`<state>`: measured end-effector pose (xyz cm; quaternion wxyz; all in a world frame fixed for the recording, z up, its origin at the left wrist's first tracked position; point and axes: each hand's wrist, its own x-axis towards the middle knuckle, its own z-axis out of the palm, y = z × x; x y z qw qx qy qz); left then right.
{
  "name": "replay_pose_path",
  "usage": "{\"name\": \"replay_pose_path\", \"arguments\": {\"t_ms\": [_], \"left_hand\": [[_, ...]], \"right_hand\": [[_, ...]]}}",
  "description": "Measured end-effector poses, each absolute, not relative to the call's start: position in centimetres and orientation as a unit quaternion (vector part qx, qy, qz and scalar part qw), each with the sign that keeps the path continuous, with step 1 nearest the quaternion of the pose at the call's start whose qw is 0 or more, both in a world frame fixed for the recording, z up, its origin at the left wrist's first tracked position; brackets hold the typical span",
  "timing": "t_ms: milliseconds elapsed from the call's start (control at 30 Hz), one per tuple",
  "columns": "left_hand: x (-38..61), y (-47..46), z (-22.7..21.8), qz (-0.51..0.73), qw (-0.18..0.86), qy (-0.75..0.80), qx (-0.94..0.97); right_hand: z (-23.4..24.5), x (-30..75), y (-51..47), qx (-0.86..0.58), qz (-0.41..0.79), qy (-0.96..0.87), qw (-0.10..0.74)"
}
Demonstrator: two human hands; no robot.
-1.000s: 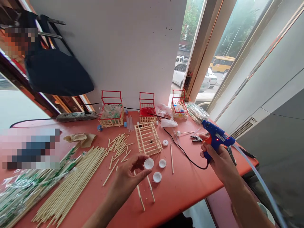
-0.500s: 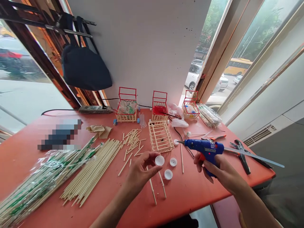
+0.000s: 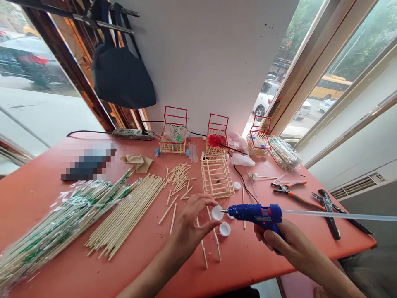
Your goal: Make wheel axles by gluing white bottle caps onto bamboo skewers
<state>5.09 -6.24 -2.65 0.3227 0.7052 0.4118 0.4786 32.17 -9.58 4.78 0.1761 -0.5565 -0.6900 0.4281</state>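
Observation:
My left hand (image 3: 194, 219) pinches a white bottle cap (image 3: 217, 212) by its rim, its hollow side facing up. In my right hand (image 3: 279, 240) is a blue hot glue gun (image 3: 256, 213), a long clear glue stick (image 3: 335, 214) running out of its back. The nozzle points left and reaches the cap, though I cannot tell whether they touch. Another white cap (image 3: 225, 229) lies on the table just below, and one more is partly hidden behind the nozzle. Two thin sticks (image 3: 216, 244) lie beneath my left hand. Behind the caps stands a wooden stick frame (image 3: 217, 176).
Long wooden sticks (image 3: 127, 215) and a plastic-wrapped bundle (image 3: 65, 223) cover the left side, with short cut pieces (image 3: 178, 178) beside them. Small stick carts with red handles (image 3: 175, 136) stand at the back. Orange-handled pliers (image 3: 297, 194) and black-handled cutters (image 3: 330, 215) lie at right.
The glue gun has moved left, so its nozzle is now at the cap in my left hand. My left hand stays pinched on the cap. The camera view has shifted slightly.

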Motion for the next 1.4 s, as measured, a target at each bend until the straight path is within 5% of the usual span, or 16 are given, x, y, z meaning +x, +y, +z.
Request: {"name": "replay_pose_path", "arguments": {"t_ms": [1400], "left_hand": [[5.33, -6.52, -1.97, 0.488, 0.303, 0.411, 0.708]], "right_hand": [[5.17, 31.56, -8.8, -0.559, 0.322, -0.752, 0.137]]}}
